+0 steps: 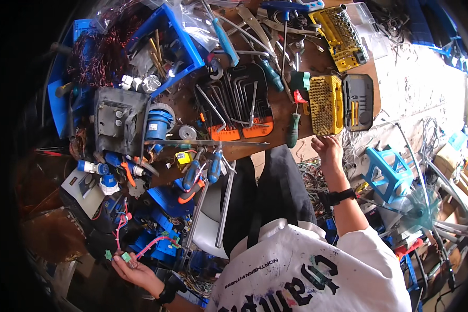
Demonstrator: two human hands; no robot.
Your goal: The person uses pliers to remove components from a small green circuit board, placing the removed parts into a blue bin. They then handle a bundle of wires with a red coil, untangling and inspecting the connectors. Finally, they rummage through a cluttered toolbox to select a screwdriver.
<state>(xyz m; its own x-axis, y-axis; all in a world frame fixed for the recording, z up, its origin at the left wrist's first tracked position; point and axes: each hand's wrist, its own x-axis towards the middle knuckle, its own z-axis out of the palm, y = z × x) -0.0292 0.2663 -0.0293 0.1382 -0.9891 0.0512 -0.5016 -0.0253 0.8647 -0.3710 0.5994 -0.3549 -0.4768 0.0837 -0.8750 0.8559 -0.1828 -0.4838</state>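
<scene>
My left hand (133, 271) is low at the left, below the table, pinching a small green connector (125, 256). A pink wire (152, 244) runs from the connector up to the right. My right hand (327, 148) reaches to the front edge of the wooden table (317, 58). Its fingers are loosely spread and touch the lower end of a yellow bit case (326, 104). It holds nothing. A green-handled screwdriver (293, 130) lies just left of that hand. Both wrists wear dark bands.
Hex keys in orange holders (234, 101), a grey bit case (359, 101), a blue bin (178, 48), a grey electrical box (117, 119) and blue plugs (156, 125) crowd the table. A blue stool (387, 171) and tangled cables lie at the right.
</scene>
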